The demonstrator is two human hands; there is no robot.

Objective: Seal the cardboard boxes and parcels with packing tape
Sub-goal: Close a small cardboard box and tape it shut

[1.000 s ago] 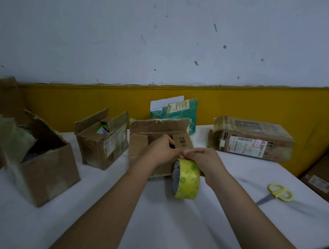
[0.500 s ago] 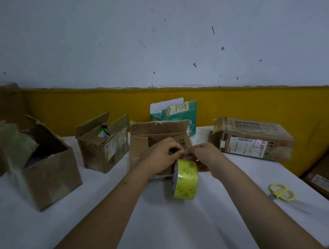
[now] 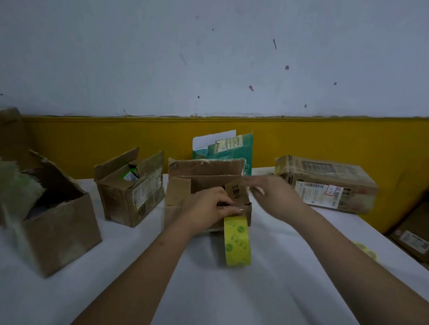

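A yellow roll of packing tape (image 3: 237,240) stands on edge just in front of an open cardboard box (image 3: 202,186) at the table's middle. My left hand (image 3: 207,211) grips the top of the roll. My right hand (image 3: 274,195) is blurred, lifted off the roll, fingers spread, beside the box's right flap; whether a tape end is pinched in it is unclear. Another open box (image 3: 129,195) stands to the left. A torn open box (image 3: 49,218) sits at the far left. A closed long box (image 3: 331,183) with a shipping label lies at the right.
A green and white carton (image 3: 229,148) leans on the yellow wall band behind the middle box. Yellow-handled scissors (image 3: 365,249) lie blurred on the white table (image 3: 226,299) at the right. More labelled boxes (image 3: 415,237) sit below the table's right edge.
My right hand left the roll and swung up and right toward the box flap. My left hand stayed on the roll, which now shows its edge.
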